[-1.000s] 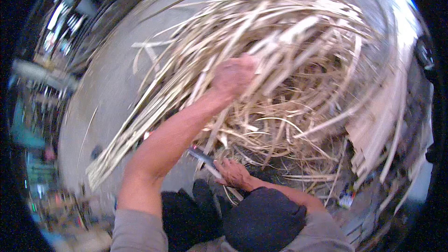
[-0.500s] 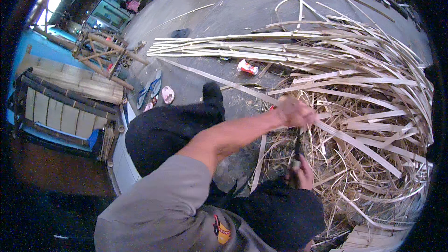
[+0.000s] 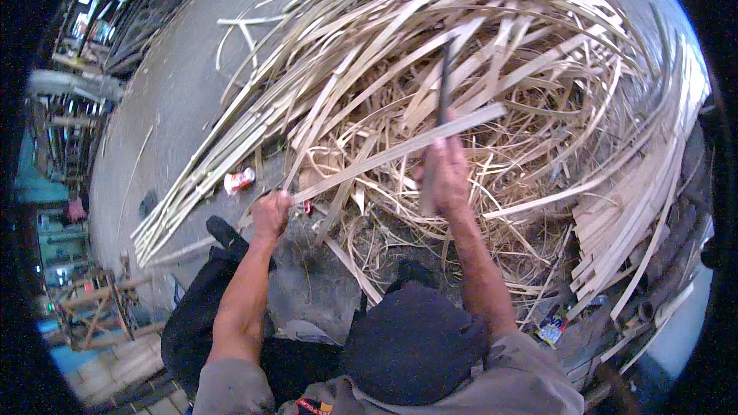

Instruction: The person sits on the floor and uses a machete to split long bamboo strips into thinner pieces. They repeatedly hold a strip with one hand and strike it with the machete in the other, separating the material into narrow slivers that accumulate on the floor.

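A long, flat bamboo strip (image 3: 384, 155) slants up to the right in front of me. My left hand (image 3: 270, 214) is closed round it lower down, beside my knee. My right hand (image 3: 446, 173) grips a knife (image 3: 444, 81), its narrow dark blade pointing away from me. Close to the strip's far end, the strip crosses right by my right thumb; whether the thumb presses on it I cannot tell. Part of the knife's handle is hidden in my fingers. Beneath both hands lies a heap of thin curly bamboo shavings (image 3: 492, 177).
Many long bamboo strips (image 3: 346, 69) fan across the floor ahead. More flat strips (image 3: 638, 207) lie stacked at the right, near a small colourful packet (image 3: 552, 330). A red and white cup (image 3: 239, 180) lies left of the heap. A bamboo frame (image 3: 96, 307) stands far left.
The view has swung to the right. My left hand has gone from the strip's far part, across my body, to lower left. My right hand has risen with the knife to the strip's far end.
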Demonstrator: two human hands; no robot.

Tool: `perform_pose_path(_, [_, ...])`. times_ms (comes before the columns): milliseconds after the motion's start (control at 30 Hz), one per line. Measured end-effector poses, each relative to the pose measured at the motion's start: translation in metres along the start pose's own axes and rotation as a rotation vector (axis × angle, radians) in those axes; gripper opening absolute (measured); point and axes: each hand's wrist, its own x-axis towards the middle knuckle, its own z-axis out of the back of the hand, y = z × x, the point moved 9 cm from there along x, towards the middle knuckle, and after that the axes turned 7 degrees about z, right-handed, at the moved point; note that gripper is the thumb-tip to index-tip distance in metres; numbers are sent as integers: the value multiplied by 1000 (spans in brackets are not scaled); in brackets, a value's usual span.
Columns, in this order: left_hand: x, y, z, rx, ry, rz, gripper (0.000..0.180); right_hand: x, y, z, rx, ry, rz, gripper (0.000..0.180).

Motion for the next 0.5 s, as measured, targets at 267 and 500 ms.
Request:
perform_pose_path(267, [17,-51,44,-75,-295,-36,26,-36,-46,-62,-380,181,-23,55])
perform_pose_path(500, [63,-283,56,-310,-155,-474,35,-38,-63,-63,-657,297,155,40])
